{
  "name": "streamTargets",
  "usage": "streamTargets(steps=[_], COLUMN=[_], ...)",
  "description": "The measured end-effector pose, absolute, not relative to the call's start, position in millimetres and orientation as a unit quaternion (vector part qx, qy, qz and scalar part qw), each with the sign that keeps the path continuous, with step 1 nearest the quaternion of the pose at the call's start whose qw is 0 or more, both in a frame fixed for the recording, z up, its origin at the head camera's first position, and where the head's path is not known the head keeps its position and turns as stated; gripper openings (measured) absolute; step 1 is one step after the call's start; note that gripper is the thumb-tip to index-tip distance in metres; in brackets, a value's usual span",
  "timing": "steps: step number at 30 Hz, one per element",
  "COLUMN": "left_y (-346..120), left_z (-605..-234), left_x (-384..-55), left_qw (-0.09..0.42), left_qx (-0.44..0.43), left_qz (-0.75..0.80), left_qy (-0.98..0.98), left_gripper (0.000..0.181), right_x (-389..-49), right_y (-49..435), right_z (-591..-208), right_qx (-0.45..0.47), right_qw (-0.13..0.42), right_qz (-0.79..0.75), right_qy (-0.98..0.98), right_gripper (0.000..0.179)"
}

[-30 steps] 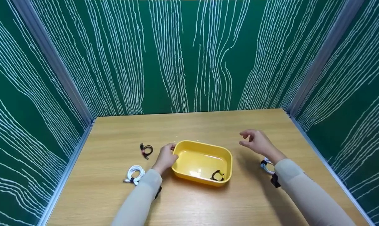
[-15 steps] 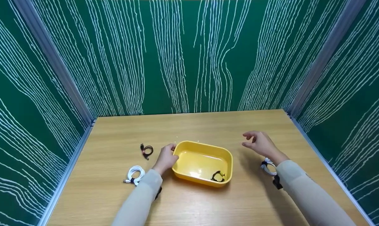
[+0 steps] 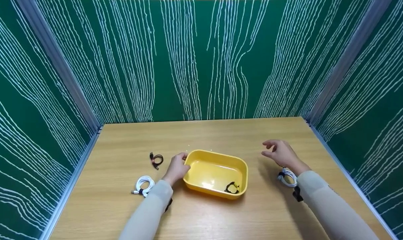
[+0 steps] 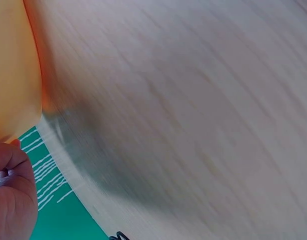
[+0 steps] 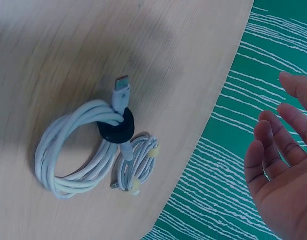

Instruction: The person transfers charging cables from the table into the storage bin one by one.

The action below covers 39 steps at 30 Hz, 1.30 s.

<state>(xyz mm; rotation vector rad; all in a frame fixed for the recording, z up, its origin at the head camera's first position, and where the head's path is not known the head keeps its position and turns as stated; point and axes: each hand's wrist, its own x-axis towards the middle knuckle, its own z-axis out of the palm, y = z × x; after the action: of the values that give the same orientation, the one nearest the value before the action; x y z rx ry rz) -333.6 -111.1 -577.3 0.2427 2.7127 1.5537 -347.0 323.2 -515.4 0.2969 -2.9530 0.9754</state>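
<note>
My left hand [image 3: 177,169] grips the left rim of a yellow plastic bin [image 3: 218,191], thumb over the inside. That bin [image 4: 16,65] and part of the hand [image 4: 13,200] show at the left of the left wrist view. A small black coiled cable [image 3: 232,188] lies in the bin's front right corner. My right hand [image 3: 281,154] hovers right of the bin, fingers loosely bent, holding nothing. Near it on the table lies a coiled white USB cable [image 5: 76,135] with a black strap. Beside that is a smaller pale cable bundle [image 5: 136,165] with yellowish ties, in the right wrist view.
A white coiled cable [image 3: 144,183] with a dark tie lies on the wooden table [image 3: 201,133] left of my left forearm. Behind it is a black coiled cable [image 3: 157,160] with a reddish tie. Green walls [image 3: 128,66] with white lines enclose the table's back and sides.
My right hand has drifted slightly to the right, away from the bin, showing more of the white cable near its wrist. My left hand and the bin stay in place.
</note>
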Motion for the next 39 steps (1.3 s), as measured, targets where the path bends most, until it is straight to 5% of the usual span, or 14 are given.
streamTargets(steps=[39], left_y=[-111.7], left_z=[-578.9], left_x=[-334.5], left_qw=[0.000], left_qx=[0.083], left_qz=[0.499], left_qy=[0.862], left_gripper=[0.044], right_x=[-344.6], right_y=[375.2], right_z=[-538.2], right_qx=[0.053], right_qw=[-0.047], right_qz=[0.286], right_qy=[-0.956], right_gripper=[0.044])
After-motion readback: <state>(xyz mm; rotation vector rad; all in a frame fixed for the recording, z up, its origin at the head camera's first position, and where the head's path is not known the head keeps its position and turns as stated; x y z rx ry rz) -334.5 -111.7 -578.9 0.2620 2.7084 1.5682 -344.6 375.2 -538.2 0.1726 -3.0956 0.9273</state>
